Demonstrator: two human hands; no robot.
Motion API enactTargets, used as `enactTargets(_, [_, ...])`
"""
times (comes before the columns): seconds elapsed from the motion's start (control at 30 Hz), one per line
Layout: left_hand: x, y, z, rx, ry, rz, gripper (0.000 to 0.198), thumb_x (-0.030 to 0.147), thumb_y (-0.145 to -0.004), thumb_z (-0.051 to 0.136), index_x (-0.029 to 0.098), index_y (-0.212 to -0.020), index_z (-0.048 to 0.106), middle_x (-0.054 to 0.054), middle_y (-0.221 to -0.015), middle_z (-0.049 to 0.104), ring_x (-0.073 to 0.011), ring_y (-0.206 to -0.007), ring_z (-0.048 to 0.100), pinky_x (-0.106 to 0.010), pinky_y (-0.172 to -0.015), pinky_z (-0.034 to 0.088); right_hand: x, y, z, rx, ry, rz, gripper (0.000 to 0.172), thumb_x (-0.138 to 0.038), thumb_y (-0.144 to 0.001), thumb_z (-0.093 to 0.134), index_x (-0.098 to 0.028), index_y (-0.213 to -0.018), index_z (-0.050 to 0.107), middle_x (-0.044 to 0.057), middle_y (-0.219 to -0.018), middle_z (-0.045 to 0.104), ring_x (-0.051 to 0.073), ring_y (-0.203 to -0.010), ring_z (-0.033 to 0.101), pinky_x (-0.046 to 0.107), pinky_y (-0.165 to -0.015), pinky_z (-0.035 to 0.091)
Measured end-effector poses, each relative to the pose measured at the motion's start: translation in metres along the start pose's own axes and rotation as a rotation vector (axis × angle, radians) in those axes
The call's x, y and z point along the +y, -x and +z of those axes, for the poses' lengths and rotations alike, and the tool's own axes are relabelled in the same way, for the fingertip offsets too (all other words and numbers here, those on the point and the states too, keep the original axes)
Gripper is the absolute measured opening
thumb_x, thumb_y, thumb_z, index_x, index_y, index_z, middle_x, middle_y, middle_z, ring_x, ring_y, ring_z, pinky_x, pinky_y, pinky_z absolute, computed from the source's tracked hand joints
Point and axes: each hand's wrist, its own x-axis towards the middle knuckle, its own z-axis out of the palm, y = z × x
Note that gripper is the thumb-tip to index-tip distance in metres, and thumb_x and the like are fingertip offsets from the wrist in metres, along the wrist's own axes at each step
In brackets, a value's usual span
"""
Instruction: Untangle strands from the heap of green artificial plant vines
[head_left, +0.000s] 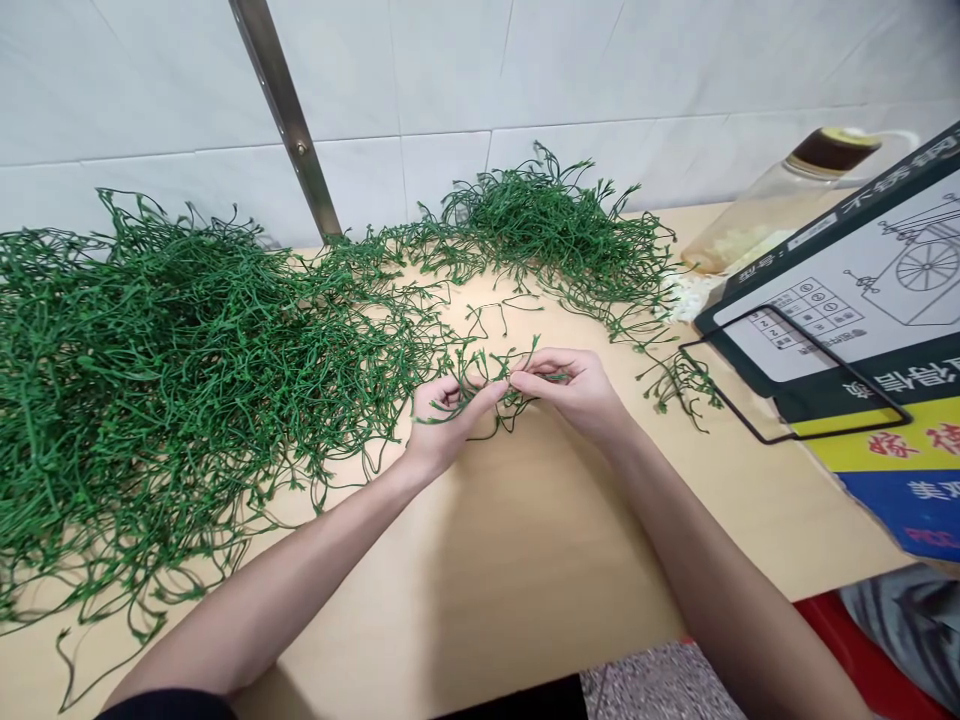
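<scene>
Near the middle of the wooden table [525, 560], my left hand [448, 412] and my right hand [564, 385] meet, thumbs almost touching. Both pinch thin green plastic stems [480, 372] with small budded tips, which stick out above and below the fingers. A large tangled pile of such stems [187, 380] covers the left side of the table. Another heap [555, 225] lies against the wall behind my hands. A few loose stems [501, 310] rest just beyond my fingers.
At the right stand a printed cardboard box [847, 350] with a black wire handle [840, 435] and a clear bottle [765, 215] with a brown lid. A small stem bunch [679, 385] lies beside the handle. A metal post [289, 120] rises at the tiled wall.
</scene>
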Motion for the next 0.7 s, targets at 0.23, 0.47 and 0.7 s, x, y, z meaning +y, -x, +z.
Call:
enactTargets(0.23, [-0.0003, -0.0007, -0.0020, -0.039, -0.002, -0.035, 0.029, 0.041, -0.067, 0.083, 0.014, -0.074, 0.072, 0.001, -0.059, 0.064, -0.0068, -0.049, 0.052, -0.021, -0.048, 0.045, 0.0015, -0.0006, -0.0016, 0.012, 0.089, -0.083, 0.033, -0.048, -0.058, 0.087, -0.019, -0.061, 0.072, 0.006, -0.070, 0.073, 0.018, -0.066, 0.066, 0.033, -0.062, 0.056])
enactTargets(0.47, [0.0045, 0.0019, -0.0030, -0.189, -0.099, 0.012, 0.024, 0.039, -0.072, 0.079, 0.016, -0.079, 0.077, -0.003, -0.069, 0.073, -0.0112, -0.057, 0.059, -0.024, -0.053, 0.048, 0.0056, -0.0005, 0.0007, 0.057, 0.121, -0.199, 0.019, -0.037, -0.064, 0.085, -0.021, -0.064, 0.074, 0.005, -0.071, 0.071, 0.019, -0.071, 0.065, 0.034, -0.068, 0.054])
enactTargets(0.7, [0.0071, 0.0030, -0.0028, -0.298, -0.104, 0.008, 0.025, 0.039, -0.081, 0.070, 0.016, -0.075, 0.074, 0.002, -0.057, 0.061, -0.0067, -0.050, 0.046, -0.021, -0.049, 0.038, 0.0001, 0.0030, 0.0008, 0.033, 0.065, -0.148, 0.015, -0.028, -0.061, 0.085, -0.020, -0.065, 0.074, 0.004, -0.069, 0.072, 0.017, -0.065, 0.062, 0.031, -0.060, 0.050])
